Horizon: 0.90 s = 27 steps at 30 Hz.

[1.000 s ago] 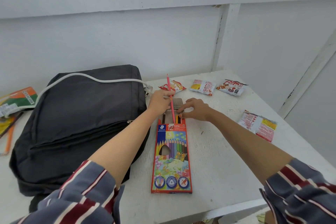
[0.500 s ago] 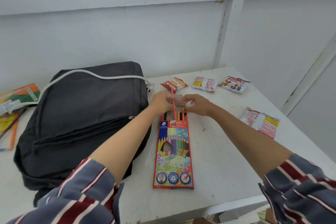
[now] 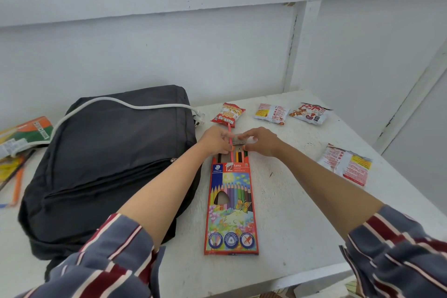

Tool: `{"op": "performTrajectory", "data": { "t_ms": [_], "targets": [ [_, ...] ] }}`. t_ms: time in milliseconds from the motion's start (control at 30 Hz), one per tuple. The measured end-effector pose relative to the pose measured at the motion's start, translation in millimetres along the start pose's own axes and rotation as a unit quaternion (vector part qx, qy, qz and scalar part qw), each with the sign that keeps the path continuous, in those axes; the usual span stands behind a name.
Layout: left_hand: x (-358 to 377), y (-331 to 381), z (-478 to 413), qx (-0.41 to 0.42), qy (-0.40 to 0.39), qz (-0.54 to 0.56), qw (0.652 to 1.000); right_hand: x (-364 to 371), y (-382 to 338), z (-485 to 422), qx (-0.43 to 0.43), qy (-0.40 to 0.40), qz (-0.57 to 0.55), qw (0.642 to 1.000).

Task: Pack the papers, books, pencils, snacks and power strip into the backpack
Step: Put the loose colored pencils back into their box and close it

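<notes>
We find the pink pencil [image 3: 230, 138] partly inside the pencil box [image 3: 231, 208] mouth, its long axis along the box and its free end toward the wall [image 3: 169, 55]. The left hand [image 3: 216, 139] pinches it; the right hand [image 3: 262, 141] pinches the box flap [image 3: 239, 137]. The box lies on the bench [image 3: 292, 203] beside the backpack [image 3: 108, 155].

It is looking like a home study corner — white-painted wooden walls [image 3: 169, 55] are enclosing a worn white counter [image 3: 302, 213], which is carrying a backpack [image 3: 108, 164], a pencil box [image 3: 231, 205] and snack packets [image 3: 272, 113].

Backpack [image 3: 108, 164]: black.
Pencil box [image 3: 231, 213]: orange-red, multicoloured floral print.
Pencil [image 3: 229, 129]: pink.
Cable [image 3: 121, 103]: white.
Sleeves [image 3: 108, 261]: grey-blue, maroon-and-cream stripes.
</notes>
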State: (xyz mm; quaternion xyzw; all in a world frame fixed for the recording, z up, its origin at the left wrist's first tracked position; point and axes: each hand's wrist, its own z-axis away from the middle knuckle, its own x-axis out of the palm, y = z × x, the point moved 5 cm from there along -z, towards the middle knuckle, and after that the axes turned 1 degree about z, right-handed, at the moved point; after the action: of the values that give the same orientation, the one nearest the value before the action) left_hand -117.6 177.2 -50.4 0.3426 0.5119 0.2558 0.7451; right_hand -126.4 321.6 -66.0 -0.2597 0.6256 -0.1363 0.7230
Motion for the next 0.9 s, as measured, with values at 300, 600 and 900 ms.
{"op": "performTrajectory", "data": {
  "t_ms": [300,600,900],
  "targets": [
    [1,3,1,-0.046,-0.033,0.040,0.998,-6,-2,-3,0.010,0.021,-0.108,0.994],
    [1,2,-5,-0.044,-0.018,0.010,0.999,-7,-3,-7,-0.004,0.057,-0.160,0.985],
    [0,2,5,-0.073,-0.087,0.021,0.993,-9,-7,-2,0.012,0.050,-0.154,0.987]
  ]
}}
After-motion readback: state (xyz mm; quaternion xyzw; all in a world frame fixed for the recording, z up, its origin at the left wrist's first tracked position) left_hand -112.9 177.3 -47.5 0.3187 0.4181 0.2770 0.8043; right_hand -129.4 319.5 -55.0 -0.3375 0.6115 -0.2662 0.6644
